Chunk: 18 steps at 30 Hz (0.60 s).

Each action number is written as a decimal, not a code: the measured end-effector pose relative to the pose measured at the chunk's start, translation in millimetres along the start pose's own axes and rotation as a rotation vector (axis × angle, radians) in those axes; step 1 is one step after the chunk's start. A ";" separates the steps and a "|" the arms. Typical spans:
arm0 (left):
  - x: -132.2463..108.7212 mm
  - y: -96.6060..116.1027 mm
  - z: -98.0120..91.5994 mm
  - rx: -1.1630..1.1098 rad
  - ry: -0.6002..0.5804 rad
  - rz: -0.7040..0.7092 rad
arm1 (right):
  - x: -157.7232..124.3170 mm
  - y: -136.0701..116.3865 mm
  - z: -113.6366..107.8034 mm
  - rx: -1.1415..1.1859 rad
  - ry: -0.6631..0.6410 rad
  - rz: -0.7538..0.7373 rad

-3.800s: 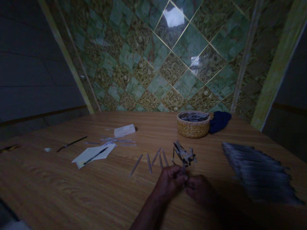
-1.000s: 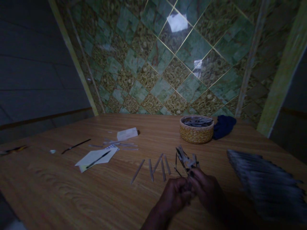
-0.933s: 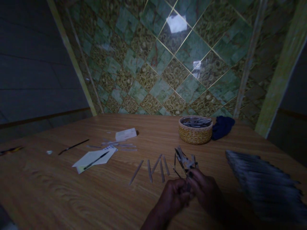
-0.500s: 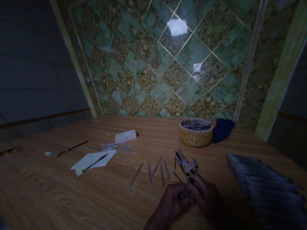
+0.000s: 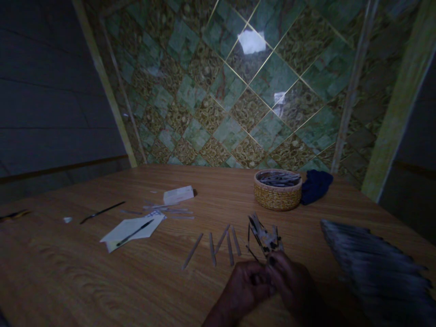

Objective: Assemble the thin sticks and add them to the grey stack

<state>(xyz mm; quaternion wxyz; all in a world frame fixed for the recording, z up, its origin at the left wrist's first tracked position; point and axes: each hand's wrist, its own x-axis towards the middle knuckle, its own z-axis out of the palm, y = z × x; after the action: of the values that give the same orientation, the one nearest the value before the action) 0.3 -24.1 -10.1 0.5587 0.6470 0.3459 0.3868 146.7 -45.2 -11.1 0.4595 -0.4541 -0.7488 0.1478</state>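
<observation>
My left hand [image 5: 242, 285] and my right hand [image 5: 290, 278] meet low in front of me, fingertips pinched together. Whatever sits between the fingers is hidden and too dark to name. Just beyond the fingers is a small heap of pale and black-tipped slivers [image 5: 265, 234]; I cannot tell whether any of them are held. To the left of this heap, several thin greyish sticks [image 5: 192, 250] lie apart on the wooden table [image 5: 163, 281].
A woven basket [image 5: 277, 199] full of similar sticks stands at the back right, beside a dark blue cloth [image 5: 316, 186]. A long dark ridged stack [image 5: 378, 268] lies at right. On the left are paper [image 5: 150, 227], a pen [image 5: 135, 232], a white box [image 5: 178, 195] and thin strips [image 5: 177, 210].
Both hands stay joined in nearly the same spot; the right fingers have shifted very slightly. The view has tilted a little. Objects on the table lie as before.
</observation>
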 end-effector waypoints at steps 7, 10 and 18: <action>1.4 -2.0 -5.0 -0.008 -0.029 0.051 | -1.1 -2.1 0.8 -0.022 0.018 -0.066; 2.2 -0.4 -5.8 -0.032 -0.038 0.087 | -2.3 -7.3 0.7 0.014 0.058 -0.045; 4.9 -4.4 -7.1 -0.144 -0.057 0.045 | -0.4 -2.0 1.6 0.167 0.119 0.108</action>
<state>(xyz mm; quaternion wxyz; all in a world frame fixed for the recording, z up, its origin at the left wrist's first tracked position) -3.8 -15.9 -13.4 0.6046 0.6234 0.2864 0.4048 144.4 -46.2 -10.9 0.5308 -0.4619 -0.6797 0.2071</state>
